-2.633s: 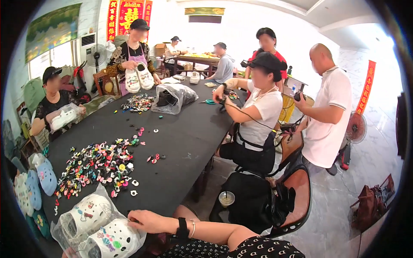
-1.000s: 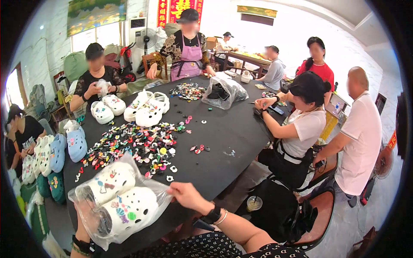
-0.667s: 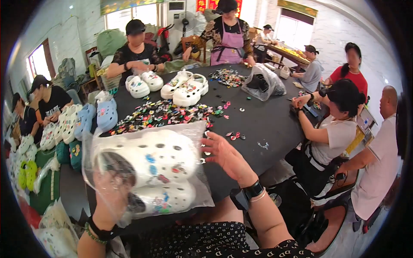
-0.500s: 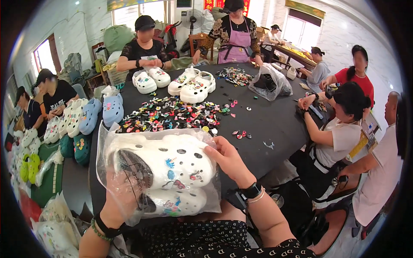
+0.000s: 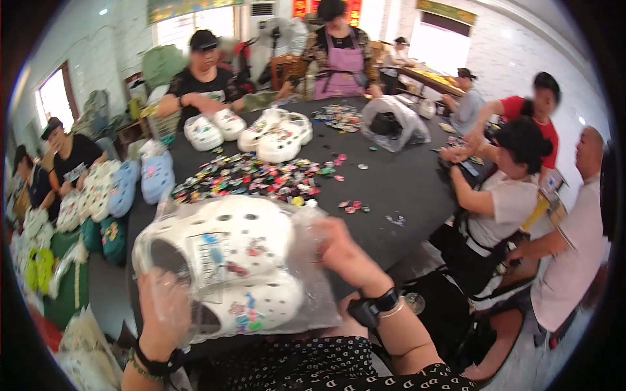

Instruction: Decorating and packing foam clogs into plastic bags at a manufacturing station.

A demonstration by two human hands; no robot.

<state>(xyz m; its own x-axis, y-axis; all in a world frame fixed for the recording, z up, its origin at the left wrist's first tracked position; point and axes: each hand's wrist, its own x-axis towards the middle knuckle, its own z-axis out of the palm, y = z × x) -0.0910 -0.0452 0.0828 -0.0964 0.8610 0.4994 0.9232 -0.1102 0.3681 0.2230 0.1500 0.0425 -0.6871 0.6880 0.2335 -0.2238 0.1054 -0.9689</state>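
Note:
In front of me a clear plastic bag (image 5: pixel 316 296) holds a pair of white clogs (image 5: pixel 257 225) with colourful charms on their tops. The clogs lie one above the other, heel openings toward the left. My left hand (image 5: pixel 163 303) grips the bag and clogs at the heel end; its fingers are partly covered by plastic, so I cannot tell if they are inside the bag. At the bag's right edge, beside the toes, my right hand (image 5: pixel 342 254) is closed on the plastic, blurred by motion. Beyond the bag spreads a pile of small charms (image 5: pixel 254 176) on the black table (image 5: pixel 404 186).
White clogs (image 5: pixel 280 137) stand behind the pile. Blue clogs (image 5: pixel 156 173) and more pairs line the left. A plastic bag with dark contents (image 5: pixel 394 124) sits far right. Several people work around the table; a person in a white top (image 5: pixel 502 189) sits at the right.
The bagged clogs have shifted slightly left and turned, and the bag's right part now extends past the toes. My right hand has moved a little down, still at the bag's edge.

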